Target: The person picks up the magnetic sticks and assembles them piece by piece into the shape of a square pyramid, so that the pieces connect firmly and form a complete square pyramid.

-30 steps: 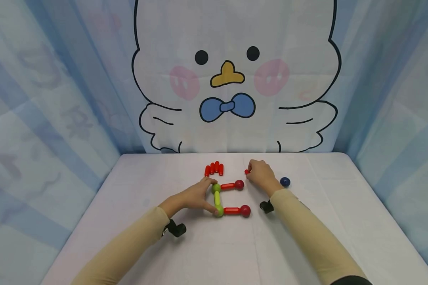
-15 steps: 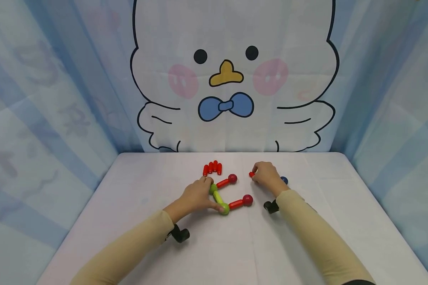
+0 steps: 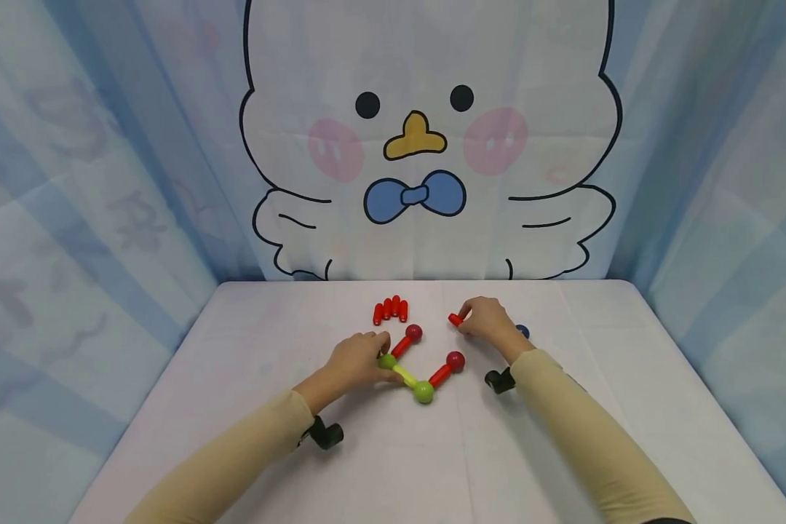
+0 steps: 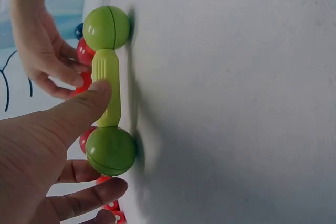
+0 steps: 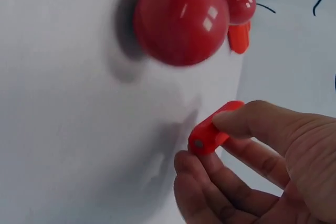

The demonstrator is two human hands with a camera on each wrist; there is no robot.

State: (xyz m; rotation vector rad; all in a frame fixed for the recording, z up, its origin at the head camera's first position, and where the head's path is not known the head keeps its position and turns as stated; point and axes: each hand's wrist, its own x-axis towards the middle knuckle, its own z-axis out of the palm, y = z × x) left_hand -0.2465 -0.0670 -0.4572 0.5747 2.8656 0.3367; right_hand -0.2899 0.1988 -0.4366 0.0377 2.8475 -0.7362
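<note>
My left hand point(image 3: 356, 360) grips one end of a U-shaped magnetic ball-and-stick frame, its thumb on the yellow-green rod point(image 4: 107, 88) and fingers about a green ball point(image 4: 110, 150). A second green ball point(image 3: 423, 391) joins the rod's other end. From each green ball a red rod point(image 3: 441, 376) leads to a dark red ball point(image 3: 455, 361); the frame's open side faces up and right. Between thumb and fingertips my right hand point(image 3: 490, 322) pinches a loose red magnetic rod point(image 5: 207, 132) with a grey dot on its end, apart from the frame.
Several red rods point(image 3: 391, 310) lie side by side behind the frame on the white table point(image 3: 393, 466). A dark blue ball point(image 3: 522, 331) sits just beyond my right wrist, partly hidden. A printed curtain point(image 3: 426, 240) stands behind the table's back edge.
My left hand has turned the frame counterclockwise, so its red arms now point up and right. The right hand has shifted slightly right and tilted the red rod, which shows more.
</note>
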